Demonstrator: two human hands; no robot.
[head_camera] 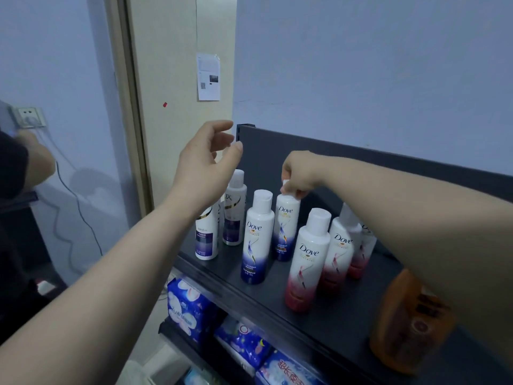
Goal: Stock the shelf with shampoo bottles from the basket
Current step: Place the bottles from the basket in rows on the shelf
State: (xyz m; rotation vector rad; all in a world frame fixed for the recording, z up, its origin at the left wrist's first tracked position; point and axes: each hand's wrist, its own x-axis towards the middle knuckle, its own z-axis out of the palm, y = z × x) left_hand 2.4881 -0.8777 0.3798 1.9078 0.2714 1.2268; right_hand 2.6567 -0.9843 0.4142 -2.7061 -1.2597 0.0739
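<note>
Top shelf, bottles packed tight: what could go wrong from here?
1. The right hand pinches only the cap of the rear blue Dove bottle; the bottle could tip into the front blue Dove bottle.
2. The right forearm crosses over the pink Dove bottles; lowering it might topple them.
3. The left hand, open, hovers above the purple-label bottles.

Our left hand (206, 159) is just hanging up in the air, fingers loosely curled, gripping nothing. Our right hand (299, 173) is reached forward, fingertips pinched together pointing down.
</note>
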